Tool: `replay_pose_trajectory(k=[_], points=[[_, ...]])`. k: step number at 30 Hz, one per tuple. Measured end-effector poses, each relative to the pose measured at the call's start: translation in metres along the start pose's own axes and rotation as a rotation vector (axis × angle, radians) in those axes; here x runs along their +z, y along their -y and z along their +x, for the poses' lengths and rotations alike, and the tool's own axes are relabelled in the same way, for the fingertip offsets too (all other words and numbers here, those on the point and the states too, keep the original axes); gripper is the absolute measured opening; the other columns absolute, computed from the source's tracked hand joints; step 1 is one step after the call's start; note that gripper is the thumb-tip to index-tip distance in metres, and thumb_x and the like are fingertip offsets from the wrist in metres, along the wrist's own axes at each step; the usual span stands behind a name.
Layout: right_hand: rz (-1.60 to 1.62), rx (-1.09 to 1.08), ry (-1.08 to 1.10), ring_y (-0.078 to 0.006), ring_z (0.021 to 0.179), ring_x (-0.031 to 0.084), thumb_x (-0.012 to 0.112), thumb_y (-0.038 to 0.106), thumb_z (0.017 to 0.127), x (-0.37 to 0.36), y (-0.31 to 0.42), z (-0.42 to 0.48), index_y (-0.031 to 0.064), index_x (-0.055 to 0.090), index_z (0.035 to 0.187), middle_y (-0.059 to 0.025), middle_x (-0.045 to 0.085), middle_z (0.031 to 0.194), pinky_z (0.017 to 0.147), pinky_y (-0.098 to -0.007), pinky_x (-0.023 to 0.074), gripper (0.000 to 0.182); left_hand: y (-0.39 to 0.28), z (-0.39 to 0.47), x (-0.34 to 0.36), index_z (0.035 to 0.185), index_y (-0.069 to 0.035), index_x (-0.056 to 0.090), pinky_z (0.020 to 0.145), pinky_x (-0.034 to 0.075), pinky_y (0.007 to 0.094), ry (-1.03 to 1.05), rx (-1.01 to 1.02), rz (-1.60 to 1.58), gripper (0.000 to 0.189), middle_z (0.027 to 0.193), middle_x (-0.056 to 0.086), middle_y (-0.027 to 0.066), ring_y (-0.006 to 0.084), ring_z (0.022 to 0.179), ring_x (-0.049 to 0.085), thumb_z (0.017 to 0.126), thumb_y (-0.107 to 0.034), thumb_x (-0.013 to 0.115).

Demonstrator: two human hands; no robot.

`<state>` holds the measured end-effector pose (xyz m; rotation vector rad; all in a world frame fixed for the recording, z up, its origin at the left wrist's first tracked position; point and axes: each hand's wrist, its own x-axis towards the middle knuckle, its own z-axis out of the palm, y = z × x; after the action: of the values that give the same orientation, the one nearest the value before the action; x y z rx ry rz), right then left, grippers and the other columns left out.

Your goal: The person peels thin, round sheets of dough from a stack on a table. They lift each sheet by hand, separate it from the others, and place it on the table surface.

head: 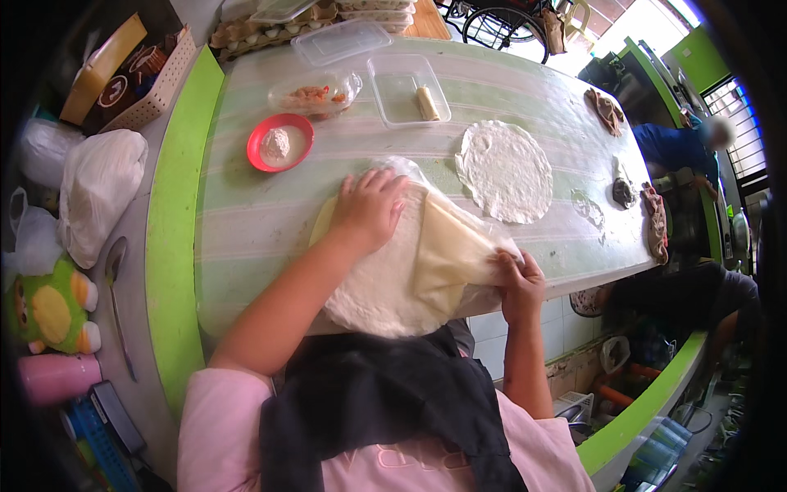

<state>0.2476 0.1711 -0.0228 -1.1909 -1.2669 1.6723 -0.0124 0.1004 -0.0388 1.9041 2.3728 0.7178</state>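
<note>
A stack of thin round dough wrappers lies at the table's near edge, partly over it. My left hand rests flat on the stack, fingers spread. My right hand pinches the edge of a thin wrapper sheet, lifted and folded back at the stack's right side. A single round wrapper lies flat on the table further right. Beyond my left hand are a red bowl with white paste, a clear bag of orange-red filling, and a clear plastic container holding one rolled piece.
Egg trays and a clear lid are at the far left. Crumpled cloths lie at the right end. A green ledge borders the table's left side, with a spoon beyond. Two people are at the right.
</note>
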Motion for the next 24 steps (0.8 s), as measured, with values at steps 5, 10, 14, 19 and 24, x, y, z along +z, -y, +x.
replay_pose_trajectory(k=[5, 10, 14, 19, 24], points=[[-0.191, -0.149, 0.243, -0.0123, 0.082, 0.062, 0.062, 0.010, 0.087, 0.012, 0.034, 0.029, -0.0031, 0.061, 0.101, -0.0090, 0.068, 0.090, 0.074, -0.0243, 0.0488, 0.019, -0.010, 0.020, -0.018, 0.110, -0.013, 0.062, 0.101, 0.032, 0.0458, -0.019, 0.229, -0.098, 0.031, 0.124, 0.054, 0.0081, 0.0288, 0.119, 0.045, 0.079, -0.018, 0.059], [-0.641, -0.214, 0.550, -0.0110, 0.087, 0.059, 0.068, 0.021, 0.084, 0.017, 0.077, 0.057, -0.0015, 0.060, 0.105, -0.0059, 0.065, 0.093, 0.080, -0.0245, 0.0449, 0.032, -0.004, 0.063, -0.003, 0.082, -0.016, 0.068, 0.095, 0.035, 0.0416, 0.165, 0.268, -0.321, 0.011, 0.108, 0.059, 0.0012, 0.0219, 0.113, 0.050, 0.072, -0.022, 0.067], [-0.747, -0.157, 0.633, -0.0162, 0.083, 0.060, 0.076, 0.035, 0.073, 0.035, 0.077, 0.066, -0.0009, 0.062, 0.101, -0.0089, 0.064, 0.088, 0.076, -0.0300, 0.0476, 0.047, -0.019, 0.066, -0.020, 0.075, -0.017, 0.067, 0.094, 0.035, 0.0397, 0.244, 0.258, -0.345, 0.007, 0.102, 0.061, -0.0004, 0.0189, 0.109, 0.052, 0.073, -0.024, 0.066], [-1.323, -0.270, 0.411, -0.0302, 0.085, 0.063, 0.072, 0.039, 0.073, 0.098, 0.065, 0.052, 0.0082, 0.062, 0.100, -0.0125, 0.066, 0.092, 0.074, -0.0385, 0.0492, 0.042, -0.006, 0.046, 0.008, 0.097, -0.014, 0.065, 0.097, 0.035, 0.0420, 0.095, 0.140, -0.453, 0.023, 0.110, 0.061, 0.0052, 0.0246, 0.110, 0.053, 0.077, -0.025, 0.064], [-1.223, -0.274, 0.439, -0.0354, 0.078, 0.061, 0.055, 0.028, 0.081, 0.098, 0.046, 0.067, 0.0048, 0.064, 0.080, -0.0181, 0.064, 0.080, 0.070, -0.0431, 0.0480, 0.025, 0.014, 0.025, 0.004, 0.120, -0.011, 0.055, 0.101, 0.033, 0.0428, 0.095, 0.132, -0.308, 0.040, 0.121, 0.057, 0.0120, 0.0303, 0.117, 0.048, 0.083, -0.026, 0.058]])
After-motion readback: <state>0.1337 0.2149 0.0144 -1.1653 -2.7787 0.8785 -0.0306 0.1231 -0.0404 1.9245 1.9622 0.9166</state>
